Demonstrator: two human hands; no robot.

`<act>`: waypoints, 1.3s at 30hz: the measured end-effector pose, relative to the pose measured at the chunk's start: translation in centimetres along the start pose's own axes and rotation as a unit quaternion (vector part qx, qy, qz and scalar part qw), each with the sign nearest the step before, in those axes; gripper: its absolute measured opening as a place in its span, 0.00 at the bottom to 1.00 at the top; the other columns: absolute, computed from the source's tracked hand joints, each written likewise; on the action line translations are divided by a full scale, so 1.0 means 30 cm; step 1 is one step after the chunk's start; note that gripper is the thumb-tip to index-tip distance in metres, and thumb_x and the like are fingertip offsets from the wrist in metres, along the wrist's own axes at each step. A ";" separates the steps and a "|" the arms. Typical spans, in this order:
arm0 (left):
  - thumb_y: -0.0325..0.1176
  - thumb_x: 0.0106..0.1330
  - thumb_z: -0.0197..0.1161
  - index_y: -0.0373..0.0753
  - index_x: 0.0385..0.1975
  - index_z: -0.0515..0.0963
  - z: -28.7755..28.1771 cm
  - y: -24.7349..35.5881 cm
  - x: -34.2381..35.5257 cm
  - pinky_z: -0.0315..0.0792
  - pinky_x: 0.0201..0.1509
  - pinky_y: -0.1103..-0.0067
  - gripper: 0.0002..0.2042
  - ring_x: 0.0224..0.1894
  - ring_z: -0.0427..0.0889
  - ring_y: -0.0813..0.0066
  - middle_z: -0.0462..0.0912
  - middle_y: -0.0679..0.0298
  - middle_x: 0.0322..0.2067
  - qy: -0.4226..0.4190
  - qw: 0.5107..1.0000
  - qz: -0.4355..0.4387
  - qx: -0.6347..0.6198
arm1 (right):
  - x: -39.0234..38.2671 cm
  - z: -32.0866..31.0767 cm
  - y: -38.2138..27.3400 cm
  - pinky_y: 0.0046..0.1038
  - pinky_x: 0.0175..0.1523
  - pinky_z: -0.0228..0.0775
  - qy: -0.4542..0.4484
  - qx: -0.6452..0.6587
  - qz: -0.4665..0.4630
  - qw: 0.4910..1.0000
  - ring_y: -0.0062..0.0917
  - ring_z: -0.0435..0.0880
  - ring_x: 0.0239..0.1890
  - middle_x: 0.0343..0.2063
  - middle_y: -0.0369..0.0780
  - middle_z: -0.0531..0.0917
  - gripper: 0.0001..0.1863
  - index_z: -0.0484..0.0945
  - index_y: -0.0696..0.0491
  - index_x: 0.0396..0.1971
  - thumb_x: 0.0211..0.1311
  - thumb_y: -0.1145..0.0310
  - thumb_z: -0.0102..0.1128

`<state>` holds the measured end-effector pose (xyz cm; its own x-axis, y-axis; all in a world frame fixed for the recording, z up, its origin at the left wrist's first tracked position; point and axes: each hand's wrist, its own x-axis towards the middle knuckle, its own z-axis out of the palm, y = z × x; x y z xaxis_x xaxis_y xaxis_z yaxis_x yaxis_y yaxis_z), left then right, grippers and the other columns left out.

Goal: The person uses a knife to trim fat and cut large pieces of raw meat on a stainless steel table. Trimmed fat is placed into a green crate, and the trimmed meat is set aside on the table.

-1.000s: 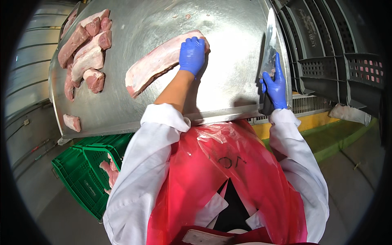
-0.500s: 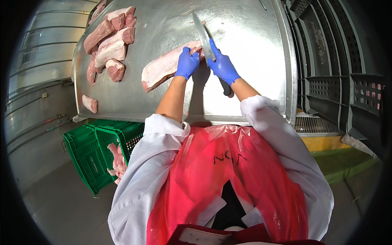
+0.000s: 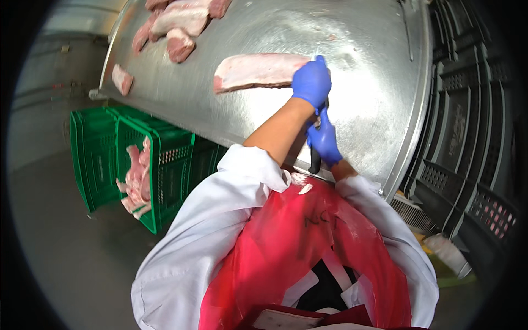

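A long slab of pork point(image 3: 256, 70) with a pale fatty top lies across the metal table. My left hand point(image 3: 312, 83), in a blue glove, is closed over the slab's right end, with its fingers partly hidden. Closer to the table's front edge, my right hand point(image 3: 325, 142), gloved too, grips a knife by its black handle point(image 3: 314, 160). Most of the blade is hidden behind my left hand. Several pork pieces point(image 3: 181, 19) are heaped at the far left, and a small pork piece point(image 3: 122, 80) lies apart from them near the left edge.
Left of me, below the table point(image 3: 379, 66), green crates point(image 3: 165, 181) stand, one with pale meat trimmings point(image 3: 136, 179) in it. Stacked black crates point(image 3: 445, 132) line the right side. A thin rod point(image 3: 408, 33) lies along the table's far right.
The view has turned and shifted. My right hand has drawn the knife back toward the table's front edge, and my left hand now covers the slab's right end.
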<state>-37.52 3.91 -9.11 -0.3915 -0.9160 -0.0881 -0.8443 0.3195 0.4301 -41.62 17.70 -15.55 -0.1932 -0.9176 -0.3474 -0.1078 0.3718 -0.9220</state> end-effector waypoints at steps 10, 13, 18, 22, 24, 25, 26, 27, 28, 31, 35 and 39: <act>0.30 0.63 0.55 0.32 0.37 0.74 -0.064 0.017 -0.020 0.79 0.34 0.59 0.09 0.31 0.86 0.48 0.83 0.46 0.26 0.080 0.994 0.009 -0.075 | 0.029 0.098 0.198 0.26 0.57 0.70 -0.063 0.030 -0.195 0.978 0.28 0.78 0.53 0.51 0.44 0.80 0.22 0.71 0.58 0.57 0.69 0.61 0.58; 0.30 0.63 0.56 0.31 0.37 0.73 -0.054 0.049 -0.036 0.79 0.33 0.59 0.09 0.29 0.86 0.47 0.83 0.47 0.26 0.077 0.992 0.033 -0.096 | 0.286 -0.010 0.167 0.27 0.52 0.72 -0.272 0.055 -0.108 0.955 0.25 0.78 0.45 0.44 0.40 0.80 0.17 0.73 0.56 0.52 0.73 0.59 0.53; 0.31 0.62 0.58 0.32 0.35 0.73 -0.046 0.028 -0.031 0.78 0.29 0.61 0.09 0.28 0.86 0.52 0.83 0.47 0.27 0.116 0.985 0.028 -0.126 | 0.431 0.010 -0.098 0.28 0.37 0.72 -0.265 0.018 0.000 0.964 0.24 0.78 0.29 0.33 0.38 0.81 0.19 0.66 0.54 0.58 0.71 0.65 0.53; 0.31 0.62 0.59 0.32 0.37 0.72 -0.046 0.047 -0.061 0.77 0.26 0.63 0.10 0.25 0.85 0.54 0.81 0.49 0.24 0.113 0.987 0.072 -0.084 | 0.359 0.164 -0.215 0.26 0.23 0.71 -0.047 0.005 0.055 0.997 0.25 0.78 0.18 0.25 0.39 0.82 0.34 0.55 0.51 0.70 0.65 0.75 0.57; 0.31 0.62 0.58 0.31 0.38 0.72 -0.067 0.047 -0.042 0.77 0.26 0.64 0.11 0.25 0.85 0.54 0.81 0.49 0.25 0.121 0.983 0.052 -0.128 | 0.336 0.265 -0.122 0.25 0.21 0.70 0.021 0.074 0.010 0.997 0.25 0.78 0.17 0.24 0.41 0.81 0.39 0.53 0.48 0.73 0.63 0.80 0.56; 0.31 0.62 0.58 0.30 0.38 0.72 -0.080 0.045 -0.036 0.78 0.27 0.64 0.11 0.26 0.85 0.54 0.81 0.49 0.25 0.123 0.979 0.060 -0.154 | 0.195 0.314 -0.091 0.25 0.22 0.67 0.001 0.104 0.035 0.994 0.19 0.75 0.21 0.26 0.37 0.78 0.34 0.53 0.54 0.71 0.67 0.75 0.55; 0.32 0.62 0.58 0.30 0.38 0.72 -0.096 0.049 -0.046 0.78 0.27 0.65 0.11 0.26 0.85 0.54 0.81 0.49 0.25 0.129 0.973 0.062 -0.179 | 0.088 0.325 0.058 0.26 0.20 0.68 -0.031 0.138 -0.008 0.990 0.20 0.75 0.18 0.23 0.40 0.78 0.32 0.57 0.51 0.68 0.66 0.78 0.53; 0.32 0.62 0.58 0.30 0.38 0.72 -0.098 0.045 -0.053 0.78 0.27 0.65 0.11 0.26 0.85 0.54 0.81 0.49 0.26 0.136 0.969 0.059 -0.199 | 0.084 0.337 0.087 0.26 0.20 0.68 -0.046 0.154 -0.020 0.987 0.21 0.75 0.17 0.22 0.40 0.78 0.32 0.56 0.50 0.69 0.65 0.77 0.53; 0.32 0.62 0.58 0.30 0.38 0.71 -0.103 0.052 -0.063 0.78 0.28 0.65 0.11 0.27 0.85 0.54 0.81 0.49 0.26 0.132 0.969 0.069 -0.200 | 0.077 0.341 0.113 0.26 0.20 0.69 -0.052 0.168 -0.030 0.984 0.21 0.76 0.16 0.21 0.40 0.78 0.33 0.56 0.48 0.69 0.65 0.77 0.53; 0.33 0.63 0.58 0.32 0.38 0.70 -0.074 0.073 -0.088 0.78 0.29 0.64 0.11 0.28 0.85 0.53 0.81 0.49 0.26 0.130 0.967 0.101 -0.194 | 0.399 0.341 -0.145 0.27 0.21 0.70 -0.036 0.137 0.018 0.990 0.21 0.76 0.18 0.21 0.39 0.78 0.35 0.52 0.51 0.72 0.66 0.73 0.53; 0.33 0.62 0.58 0.34 0.39 0.70 -0.168 0.064 -0.088 0.78 0.30 0.62 0.11 0.28 0.84 0.50 0.80 0.48 0.27 0.133 0.939 0.095 -0.301 | 0.114 0.461 -0.100 0.24 0.22 0.68 -0.031 0.082 0.039 0.995 0.19 0.73 0.17 0.24 0.39 0.79 0.45 0.38 0.45 0.78 0.64 0.77 0.48; 0.31 0.61 0.58 0.35 0.38 0.69 -0.197 0.066 -0.149 0.77 0.31 0.59 0.09 0.28 0.83 0.47 0.80 0.47 0.27 0.136 0.919 0.108 -0.354 | 0.219 0.512 -0.160 0.27 0.21 0.68 -0.003 0.123 -0.033 0.992 0.20 0.73 0.17 0.22 0.39 0.78 0.24 0.63 0.57 0.61 0.65 0.74 0.51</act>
<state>-35.28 7.20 -2.54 -0.3353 -0.9073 0.2539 -0.2709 0.3510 0.8963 -27.40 7.71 -16.03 -0.1885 -0.9399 -0.2846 0.1202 0.2656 -0.9566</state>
